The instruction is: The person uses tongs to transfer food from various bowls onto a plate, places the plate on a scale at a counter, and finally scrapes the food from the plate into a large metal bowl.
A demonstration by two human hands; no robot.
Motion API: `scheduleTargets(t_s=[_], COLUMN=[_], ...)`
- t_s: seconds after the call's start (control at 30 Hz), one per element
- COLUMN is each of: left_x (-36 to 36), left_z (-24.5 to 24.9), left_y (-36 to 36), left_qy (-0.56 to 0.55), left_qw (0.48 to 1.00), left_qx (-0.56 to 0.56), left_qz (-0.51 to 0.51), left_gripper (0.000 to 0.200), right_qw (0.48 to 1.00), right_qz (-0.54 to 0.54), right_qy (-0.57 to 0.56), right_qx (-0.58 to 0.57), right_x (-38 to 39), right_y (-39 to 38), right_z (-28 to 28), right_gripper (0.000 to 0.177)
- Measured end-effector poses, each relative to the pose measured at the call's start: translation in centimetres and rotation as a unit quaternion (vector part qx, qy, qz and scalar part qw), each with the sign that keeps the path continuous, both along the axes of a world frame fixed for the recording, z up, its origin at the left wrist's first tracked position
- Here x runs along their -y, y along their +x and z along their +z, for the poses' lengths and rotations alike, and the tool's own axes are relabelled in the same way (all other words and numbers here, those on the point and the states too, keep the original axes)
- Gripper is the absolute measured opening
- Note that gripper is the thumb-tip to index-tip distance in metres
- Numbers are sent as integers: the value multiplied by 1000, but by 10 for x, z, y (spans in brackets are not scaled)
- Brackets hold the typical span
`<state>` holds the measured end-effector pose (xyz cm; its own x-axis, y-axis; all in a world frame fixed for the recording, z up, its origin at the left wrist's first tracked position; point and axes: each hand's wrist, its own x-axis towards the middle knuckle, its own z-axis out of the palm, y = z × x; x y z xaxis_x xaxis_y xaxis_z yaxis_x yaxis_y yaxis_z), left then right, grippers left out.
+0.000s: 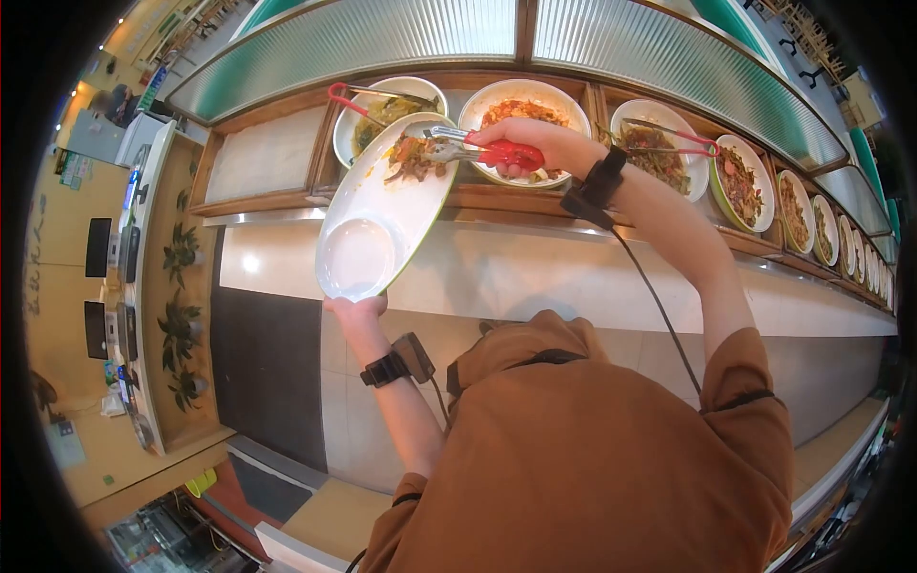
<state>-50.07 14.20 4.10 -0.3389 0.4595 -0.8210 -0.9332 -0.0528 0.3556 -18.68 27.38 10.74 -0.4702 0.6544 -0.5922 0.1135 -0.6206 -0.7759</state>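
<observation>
My left hand (356,310) grips the lower rim of a white oval plate (349,210), which is tilted and holds some mixed food (415,159) at its upper end. A small round white dish or compartment (360,252) sits at the plate's lower end. My right hand (521,148) is closed round the red handles of metal tongs (468,145). The tongs' tips are at the food on the plate. Behind my right hand is a bowl of reddish food (523,113). The plate partly covers a bowl of greenish food (401,110).
More food bowls (740,184) line the wooden counter (258,202) to the right. Other red-handled tongs (673,141) rest across a bowl. Ribbed glass panels (382,43) stand behind the counter. Potted plants (181,329) line a shelf at the left.
</observation>
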Motion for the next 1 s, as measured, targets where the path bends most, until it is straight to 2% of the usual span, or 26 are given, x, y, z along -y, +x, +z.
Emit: scheduleTargets(t_s=[0.07,0.17,0.2,0.27,0.3,0.4,0.5,0.57,0.73,0.83,0.87,0.93,1.0], left_x=[-2,-5,-5,-5,-5,-6,-2,-5,-4,-3,-2,-2,-4], left_z=[-25,-55,-53,-49,-53,-65,-25,-63,-68,-79,-110,-92,-64], left_y=[-13,-30,-29,-28,-30,-37,-13,-37,-40,-43,-59,-49,-36], left_qy=[-32,-43,-37,-25,-24,-22,14,9,-9,-27,-13,-19,-46], left_qw=[989,975,978,986,987,985,999,986,965,920,898,906,947], left_qx=[-104,-158,-147,-111,-110,-120,-36,-116,-197,-315,-358,-344,-251], left_qz=[-100,-152,-144,-119,-118,-121,-24,-117,-175,-233,-255,-247,-198], left_gripper=[40,41,41,41,41,40,40,40,39,37,37,36,37], right_qw=[1000,986,956,847,806,690,605,596,566,547,548,545,538], right_qz=[-5,29,58,111,112,100,130,152,166,173,170,168,168], right_qy=[1,108,195,354,416,548,623,619,633,648,652,659,667], right_qx=[14,121,212,381,407,462,479,488,502,500,496,490,488], right_x=[-1,0,1,4,5,10,5,4,6,6,5,3,3], right_y=[-1,-3,-6,-14,-17,-26,-28,-28,-23,-15,-11,-7,-3], right_z=[0,3,5,9,7,9,-3,-1,10,12,13,15,17], right_gripper=[15,35,39,48,55,49,31,26,15,11,11,14,19])
